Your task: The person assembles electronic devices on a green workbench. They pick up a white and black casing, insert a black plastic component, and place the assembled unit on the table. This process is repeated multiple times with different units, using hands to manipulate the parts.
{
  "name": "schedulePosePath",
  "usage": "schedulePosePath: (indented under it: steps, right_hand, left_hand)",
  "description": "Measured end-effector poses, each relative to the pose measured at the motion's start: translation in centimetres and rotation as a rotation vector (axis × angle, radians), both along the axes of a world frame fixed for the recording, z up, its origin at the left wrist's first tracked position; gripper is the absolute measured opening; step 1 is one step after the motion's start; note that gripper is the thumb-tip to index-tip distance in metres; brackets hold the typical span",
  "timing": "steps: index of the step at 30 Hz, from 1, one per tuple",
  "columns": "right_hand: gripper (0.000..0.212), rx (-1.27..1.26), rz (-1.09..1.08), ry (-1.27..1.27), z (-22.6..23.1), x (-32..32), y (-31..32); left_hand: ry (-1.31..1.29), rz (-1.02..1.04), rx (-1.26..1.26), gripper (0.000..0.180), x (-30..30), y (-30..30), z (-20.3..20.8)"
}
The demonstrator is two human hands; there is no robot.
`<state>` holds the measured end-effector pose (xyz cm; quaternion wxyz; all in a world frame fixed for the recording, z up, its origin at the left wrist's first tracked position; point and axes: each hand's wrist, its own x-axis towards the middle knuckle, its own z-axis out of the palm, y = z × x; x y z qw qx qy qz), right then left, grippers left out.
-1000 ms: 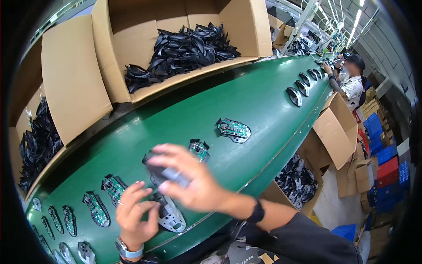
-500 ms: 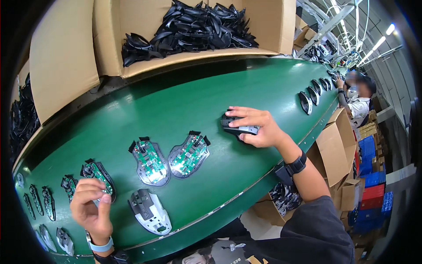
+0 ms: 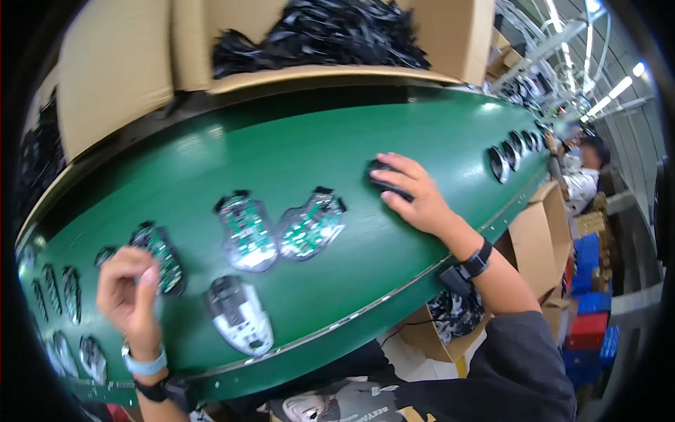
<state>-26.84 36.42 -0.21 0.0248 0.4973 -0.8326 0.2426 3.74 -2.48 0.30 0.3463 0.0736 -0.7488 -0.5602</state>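
Observation:
My right hand is closed over a dark computer mouse on the green belt, fingers across its top and thumb along the near side. At the left, my left hand is raised with fingers curled toward the thumb; anything in them is too blurred to make out. Just beside it lies a mouse base with a green circuit board. Two more bases, a left one and a right one, lie between my hands. Nearer me rests a black and light-grey mouse shell.
Beyond the green belt stands a cardboard box heaped with black plastic parts. More boards and shells lie at far left. Dark shells line the right, near co-workers. An open carton stands beside the belt's right edge.
The whole view has shifted, so the scene sits higher and farther right. My left hand has moved left, away from the nearest board. My right hand stays on the mouse, whose grey side no longer shows.

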Motion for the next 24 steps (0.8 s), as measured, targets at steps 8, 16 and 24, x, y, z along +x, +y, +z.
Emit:
schedulePosePath:
  steps: [8,16,24]
  right_hand:
    - [0.038,-0.171,-0.736,0.228,-1.7,-8.7,7.8]
    - [0.029,-0.312,-0.336,0.274,7.4,-7.0,-5.5]
    - [0.039,0.178,-0.385,0.09,7.9,-12.5,-26.1]
  left_hand:
    - [-0.154,-0.153,-0.247,0.011,-0.8,1.2,2.8]
    - [-0.673,-0.062,-0.791,0.071,0.3,9.1,4.2]
    - [-0.62,-0.078,-0.686,0.062,0.4,8.4,3.3]
